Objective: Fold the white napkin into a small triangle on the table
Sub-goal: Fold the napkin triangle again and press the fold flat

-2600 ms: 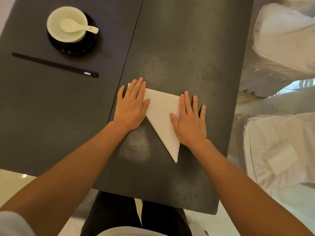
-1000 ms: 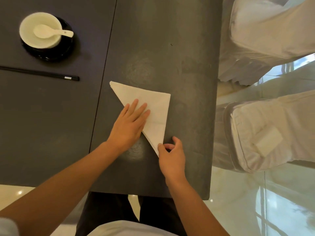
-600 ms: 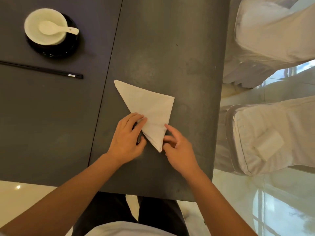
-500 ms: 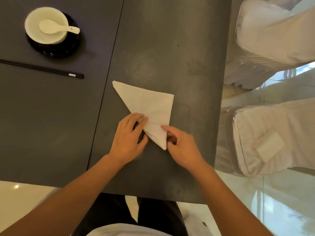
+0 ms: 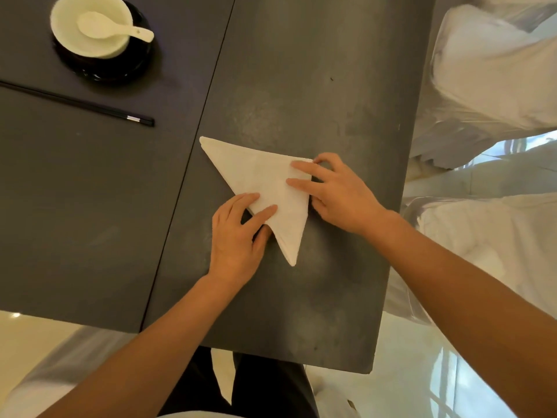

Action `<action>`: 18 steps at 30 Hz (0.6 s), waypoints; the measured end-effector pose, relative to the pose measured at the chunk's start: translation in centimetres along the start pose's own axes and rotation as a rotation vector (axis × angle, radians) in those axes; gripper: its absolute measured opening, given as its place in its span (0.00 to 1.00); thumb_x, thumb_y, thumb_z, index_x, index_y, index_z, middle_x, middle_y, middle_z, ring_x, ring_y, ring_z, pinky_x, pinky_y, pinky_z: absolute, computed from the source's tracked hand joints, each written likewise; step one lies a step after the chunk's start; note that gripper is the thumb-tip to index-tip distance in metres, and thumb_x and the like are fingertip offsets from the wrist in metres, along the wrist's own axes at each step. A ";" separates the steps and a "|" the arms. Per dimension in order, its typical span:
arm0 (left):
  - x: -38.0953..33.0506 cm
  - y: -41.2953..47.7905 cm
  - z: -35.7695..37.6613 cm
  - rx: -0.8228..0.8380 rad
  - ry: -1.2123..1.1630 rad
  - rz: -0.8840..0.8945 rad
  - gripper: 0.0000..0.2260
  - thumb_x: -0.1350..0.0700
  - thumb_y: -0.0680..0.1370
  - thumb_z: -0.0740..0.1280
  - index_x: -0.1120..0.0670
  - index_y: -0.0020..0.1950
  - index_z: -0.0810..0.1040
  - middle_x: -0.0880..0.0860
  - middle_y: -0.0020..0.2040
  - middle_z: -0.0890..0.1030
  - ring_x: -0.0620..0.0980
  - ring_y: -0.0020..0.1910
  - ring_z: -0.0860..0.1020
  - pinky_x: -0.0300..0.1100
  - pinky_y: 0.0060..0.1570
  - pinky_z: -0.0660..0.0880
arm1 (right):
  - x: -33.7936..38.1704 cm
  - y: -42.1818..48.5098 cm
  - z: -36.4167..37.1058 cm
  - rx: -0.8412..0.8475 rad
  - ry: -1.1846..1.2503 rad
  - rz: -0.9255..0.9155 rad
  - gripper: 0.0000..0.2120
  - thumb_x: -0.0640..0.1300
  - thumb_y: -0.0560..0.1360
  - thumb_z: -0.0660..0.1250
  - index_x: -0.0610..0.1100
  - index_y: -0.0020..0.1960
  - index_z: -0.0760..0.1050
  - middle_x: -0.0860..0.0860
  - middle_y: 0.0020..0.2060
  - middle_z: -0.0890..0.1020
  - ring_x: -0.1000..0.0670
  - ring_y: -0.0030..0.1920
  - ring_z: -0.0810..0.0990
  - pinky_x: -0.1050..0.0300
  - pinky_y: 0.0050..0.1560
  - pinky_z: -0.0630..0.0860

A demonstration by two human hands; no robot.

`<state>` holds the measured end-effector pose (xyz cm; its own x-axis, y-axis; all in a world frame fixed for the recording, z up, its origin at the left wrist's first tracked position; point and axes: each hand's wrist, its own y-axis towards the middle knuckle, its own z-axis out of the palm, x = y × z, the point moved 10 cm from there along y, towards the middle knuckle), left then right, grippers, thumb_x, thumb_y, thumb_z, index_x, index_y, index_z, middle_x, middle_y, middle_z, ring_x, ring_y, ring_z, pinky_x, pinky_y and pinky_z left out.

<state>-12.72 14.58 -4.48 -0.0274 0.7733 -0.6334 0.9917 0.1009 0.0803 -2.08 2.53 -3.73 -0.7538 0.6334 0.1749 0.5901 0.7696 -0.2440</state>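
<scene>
The white napkin (image 5: pixel 265 182) lies folded as a layered triangle on the dark table (image 5: pixel 301 86), its long tip pointing toward me. My left hand (image 5: pixel 238 236) pinches the napkin's lower-left slanted edge between thumb and fingers. My right hand (image 5: pixel 337 191) rests at the napkin's right corner. Its fingers lie spread on top of the cloth and its thumb sits against the right edge. Both forearms reach in from the bottom of the view.
A white bowl with a spoon (image 5: pixel 93 25) sits on a black saucer at the far left. Black chopsticks (image 5: pixel 90 105) lie below it. A seam (image 5: pixel 193 140) splits the tabletop. White-covered chairs (image 5: pixel 494 70) stand just past the table's right edge (image 5: pixel 404 176).
My right hand has moved from the napkin's near tip up along the right edge to the right corner. My left hand stays at the slanted edge.
</scene>
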 end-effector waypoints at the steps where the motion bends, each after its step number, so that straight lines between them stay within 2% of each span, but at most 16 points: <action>1: 0.2 0.1 -0.4 -0.008 -0.045 -0.010 0.14 0.56 0.78 0.64 0.53 0.62 0.82 0.56 0.65 0.76 0.57 0.66 0.72 0.51 0.64 0.66 | 0.4 0.0 -0.2 -0.024 0.034 -0.021 0.21 0.40 0.76 0.65 0.49 0.68 0.75 0.50 0.71 0.72 0.37 0.65 0.68 0.42 0.56 0.75; 3: 0.7 0.4 -1.2 -0.017 -0.141 -0.039 0.12 0.59 0.79 0.64 0.55 0.60 0.82 0.52 0.63 0.78 0.55 0.65 0.72 0.47 0.63 0.67 | 0.9 -0.3 -0.6 -0.094 0.119 -0.038 0.15 0.43 0.76 0.68 0.45 0.62 0.79 0.50 0.65 0.78 0.36 0.60 0.72 0.43 0.56 0.75; 5: 1.8 0.5 -2.0 -0.024 -0.280 -0.127 0.08 0.62 0.79 0.65 0.55 0.55 0.82 0.37 0.59 0.77 0.50 0.60 0.75 0.40 0.60 0.70 | 1.1 -0.7 -1.2 -0.168 0.227 -0.018 0.10 0.44 0.76 0.69 0.42 0.55 0.82 0.50 0.58 0.82 0.38 0.53 0.74 0.47 0.55 0.74; 6: 2.5 0.4 -2.4 -0.017 -0.326 -0.206 0.06 0.60 0.80 0.65 0.53 0.50 0.81 0.30 0.53 0.76 0.43 0.55 0.76 0.31 0.55 0.69 | 1.1 -0.9 -1.3 -0.185 0.279 0.008 0.08 0.44 0.76 0.69 0.42 0.53 0.82 0.50 0.53 0.84 0.40 0.51 0.74 0.48 0.54 0.73; 7: 3.3 0.5 -2.5 0.001 -0.340 -0.284 0.09 0.57 0.81 0.63 0.50 0.42 0.77 0.29 0.46 0.75 0.37 0.49 0.75 0.25 0.46 0.67 | 1.0 -1.0 -1.1 -0.182 0.336 0.052 0.08 0.46 0.77 0.69 0.42 0.51 0.82 0.50 0.50 0.84 0.42 0.49 0.74 0.48 0.54 0.72; 9: 4.2 0.9 -2.0 0.067 -0.322 -0.374 0.15 0.51 0.82 0.61 0.54 0.36 0.71 0.39 0.37 0.74 0.36 0.41 0.73 0.26 0.36 0.66 | 0.4 -1.3 -0.2 -0.147 0.457 0.191 0.08 0.48 0.78 0.67 0.44 0.49 0.81 0.53 0.45 0.82 0.45 0.49 0.73 0.45 0.54 0.70; 11: 4.4 1.5 -1.9 0.109 -0.283 -0.389 0.16 0.49 0.83 0.59 0.58 0.41 0.74 0.47 0.36 0.74 0.41 0.39 0.74 0.34 0.33 0.68 | 0.1 -1.7 0.8 -0.126 0.546 0.314 0.07 0.48 0.79 0.65 0.47 0.47 0.79 0.56 0.42 0.78 0.47 0.50 0.70 0.43 0.55 0.68; 13: 4.4 2.2 -2.0 0.097 -0.277 -0.402 0.14 0.49 0.83 0.59 0.58 0.46 0.74 0.54 0.37 0.77 0.49 0.36 0.74 0.42 0.33 0.69 | 0.1 -1.8 1.5 -0.112 0.553 0.391 0.08 0.49 0.79 0.63 0.48 0.45 0.77 0.56 0.41 0.76 0.48 0.50 0.70 0.46 0.53 0.66; 16: 4.6 2.9 -2.0 0.062 -0.317 -0.449 0.08 0.51 0.82 0.61 0.54 0.49 0.74 0.51 0.37 0.79 0.49 0.35 0.74 0.41 0.34 0.70 | 0.0 -1.9 2.1 -0.118 0.556 0.485 0.06 0.50 0.79 0.62 0.51 0.47 0.76 0.57 0.42 0.78 0.51 0.51 0.69 0.50 0.50 0.61; 18: 5.0 3.2 -1.9 0.053 -0.270 -0.478 0.10 0.49 0.82 0.60 0.53 0.44 0.73 0.48 0.32 0.75 0.46 0.31 0.71 0.38 0.29 0.66 | -0.2 -2.1 2.6 -0.126 0.609 0.548 0.07 0.52 0.79 0.61 0.53 0.46 0.76 0.59 0.40 0.77 0.53 0.51 0.67 0.52 0.52 0.60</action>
<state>-9.95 20.00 -5.91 -0.4499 0.4607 -0.7651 0.8818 0.3648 -0.2989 -3.87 0.60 -5.71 -0.0831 0.8262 0.5572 0.8835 0.3198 -0.3424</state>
